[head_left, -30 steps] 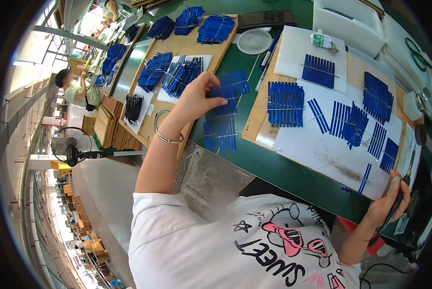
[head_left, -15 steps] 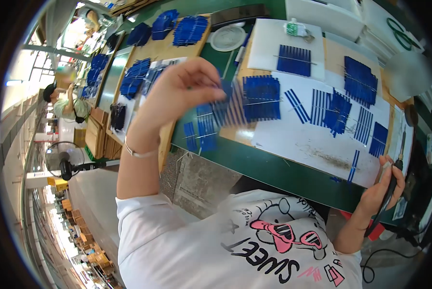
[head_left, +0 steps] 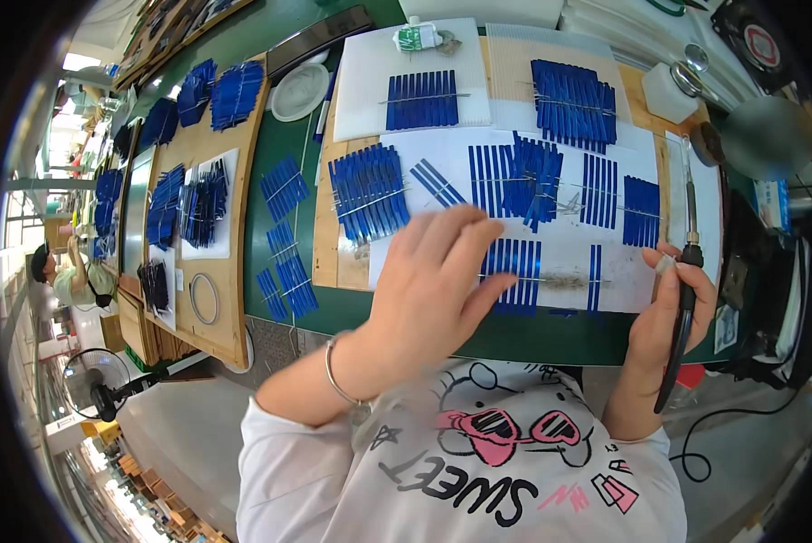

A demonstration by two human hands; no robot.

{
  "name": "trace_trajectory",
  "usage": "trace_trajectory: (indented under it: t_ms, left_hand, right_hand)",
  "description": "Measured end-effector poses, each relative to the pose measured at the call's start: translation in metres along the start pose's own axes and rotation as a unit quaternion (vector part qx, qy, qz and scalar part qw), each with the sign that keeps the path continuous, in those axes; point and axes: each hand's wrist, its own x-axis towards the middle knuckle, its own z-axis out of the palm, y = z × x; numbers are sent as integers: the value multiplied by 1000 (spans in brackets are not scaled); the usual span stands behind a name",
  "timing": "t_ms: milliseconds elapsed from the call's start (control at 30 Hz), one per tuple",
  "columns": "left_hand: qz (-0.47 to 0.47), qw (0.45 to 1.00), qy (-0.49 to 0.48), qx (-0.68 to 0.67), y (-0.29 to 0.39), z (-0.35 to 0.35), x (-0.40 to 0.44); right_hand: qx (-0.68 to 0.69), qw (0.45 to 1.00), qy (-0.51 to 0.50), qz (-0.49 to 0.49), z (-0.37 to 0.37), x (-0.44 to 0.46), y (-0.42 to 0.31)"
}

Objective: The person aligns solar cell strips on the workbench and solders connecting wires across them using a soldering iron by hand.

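A worker's left hand [head_left: 437,271], thumb and forefinger parted, hangs over one row of blue strips [head_left: 524,264] on the white sheet [head_left: 569,249].

The right hand [head_left: 652,324] grasps one soldering iron [head_left: 686,303]; two paired strips [head_left: 593,271] lie between the hands, one green-labelled container [head_left: 417,37] beyond.

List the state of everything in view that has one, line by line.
Left hand: open, thumb and fingertips apart, at the edge of a blue strip group
Blue strip group: lying flat
Right hand: closed on the black-handled tool
Black-handled tool: held, tip upward in view
Green-labelled bottle: on its side
Fan: running or not, cannot tell
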Motion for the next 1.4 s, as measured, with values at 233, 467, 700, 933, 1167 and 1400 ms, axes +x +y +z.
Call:
trace_trajectory:
  t_ms: [233,467,700,933,1167,1400]
  left_hand:
    - [18,984,-39,176,4,19,-57]
    - [10,993,-43,114,6,21,-49]
    - [-19,992,-106,-67,11,4,-10]
    - [-60,990,-125,-2,22,13,-1]
    - [-38,994,-94,-34,18,20,4]
    - [-30,994,-103,-22,19,22,5]
  right_hand:
    - [-47,997,-69,3,1,2,-10]
    - [-158,951,-257,-69,-5,22,-24]
    - [-249,875,-397,-120,-7,45,-32]
    - [-271,871,-394,-115,-5,37,-25]
    - [-262,866,-409,-117,10,32,-24]
    - [-280,864,-400,-126,12,28,-23]
